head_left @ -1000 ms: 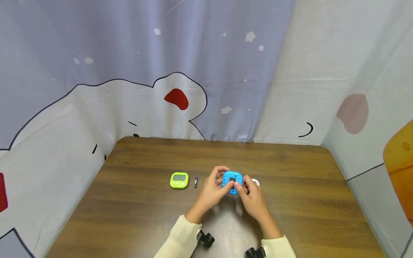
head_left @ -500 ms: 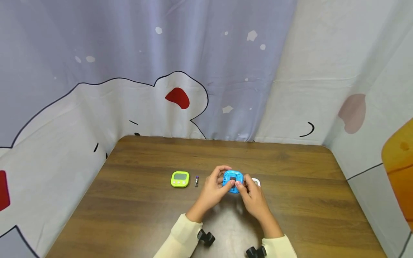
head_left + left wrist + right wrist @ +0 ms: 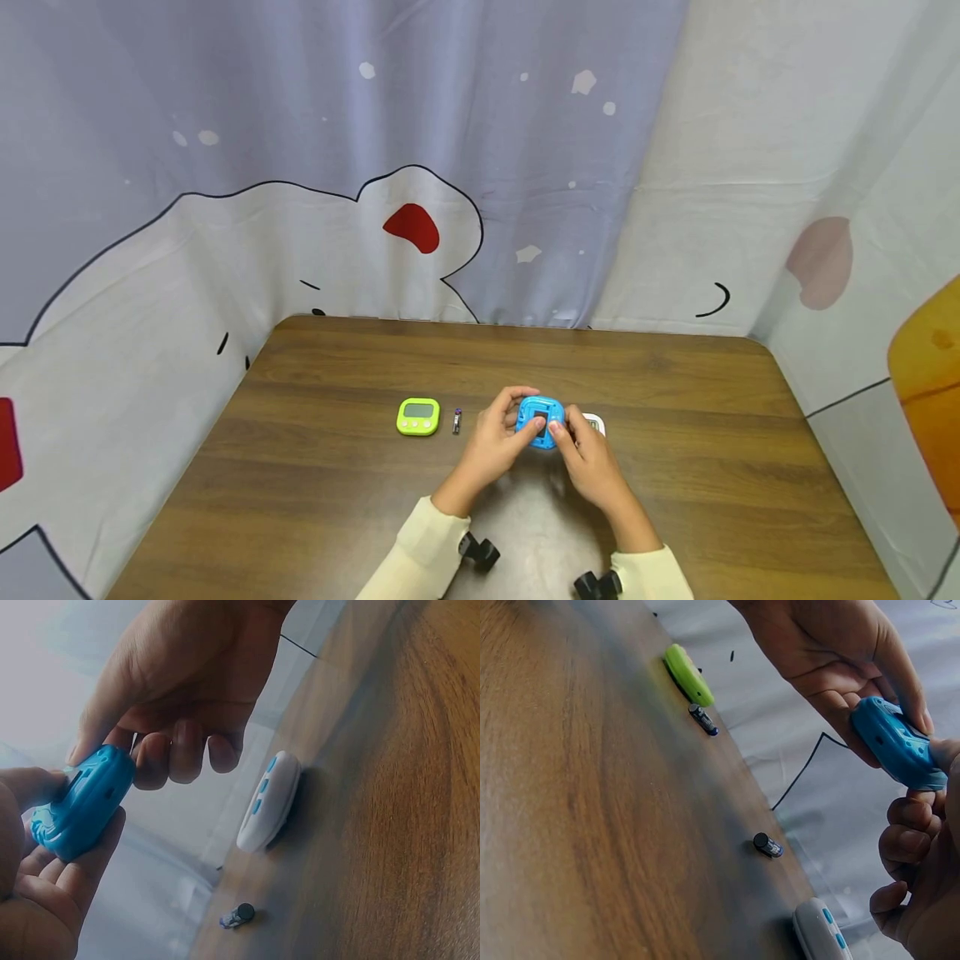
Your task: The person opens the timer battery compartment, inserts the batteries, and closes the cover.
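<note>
A blue digital timer (image 3: 540, 410), its back with the battery slot turned up, is held over the table by both hands. My left hand (image 3: 492, 442) grips it at the left, fingers beneath and thumb on the back. At its right edge my right hand (image 3: 590, 460) pinches it, with the thumb on the back beside the left thumb. The thumbs partly hide the slot. In the left wrist view the blue timer (image 3: 84, 801) appears side-on between the fingers. Behind the right hand, a white timer (image 3: 596, 422) with blue buttons lies partly hidden.
A green timer (image 3: 417, 417) lies on the wooden table (image 3: 315, 500) to the left, a small battery (image 3: 457, 422) beside it. Another battery (image 3: 768, 844) lies near the white timer (image 3: 819, 928) in the right wrist view. A printed curtain (image 3: 525, 150) hangs behind.
The right thumb has shifted very slightly on the blue timer's back. Both hands keep hold of it in nearly the same place.
</note>
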### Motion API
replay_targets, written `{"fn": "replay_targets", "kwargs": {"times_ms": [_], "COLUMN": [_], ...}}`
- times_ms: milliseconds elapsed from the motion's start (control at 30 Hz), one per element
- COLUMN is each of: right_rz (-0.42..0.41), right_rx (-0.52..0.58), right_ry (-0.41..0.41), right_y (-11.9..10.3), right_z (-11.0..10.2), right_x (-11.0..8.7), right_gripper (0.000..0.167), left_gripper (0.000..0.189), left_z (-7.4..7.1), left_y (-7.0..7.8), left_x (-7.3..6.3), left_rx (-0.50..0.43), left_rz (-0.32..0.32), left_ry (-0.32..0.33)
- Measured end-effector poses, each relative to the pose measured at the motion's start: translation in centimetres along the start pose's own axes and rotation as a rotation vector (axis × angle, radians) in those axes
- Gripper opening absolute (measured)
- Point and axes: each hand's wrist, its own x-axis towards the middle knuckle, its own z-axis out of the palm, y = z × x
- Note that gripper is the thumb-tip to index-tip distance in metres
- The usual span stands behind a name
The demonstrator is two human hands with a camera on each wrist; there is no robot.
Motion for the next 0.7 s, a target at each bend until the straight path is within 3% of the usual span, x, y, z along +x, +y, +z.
{"fn": "replay_targets", "kwargs": {"times_ms": [400, 533, 700], "right_rz": [0.01, 0.058, 0.128], "right_rx": [-0.083, -0.134, -0.177], "right_ry": [0.08, 0.056, 0.022], "right_y": [-0.5, -1.0, -1.4], "right_z": [0.1, -0.2, -0.4], "right_x": [0.0, 0.0, 0.1], "right_gripper": [0.011, 0.011, 0.008], "left_gripper": [0.042, 0.039, 0.037], "left_z": [0.1, 0.2, 0.5], "left_y": [0.2, 0.1, 0.4], "left_x": [0.0, 0.0, -0.1], "left_rx": [-0.001, 0.004, 0.086], "left_rz": [0.001, 0.007, 0.012], "left_ry": [0.012, 0.01, -0.001]}}
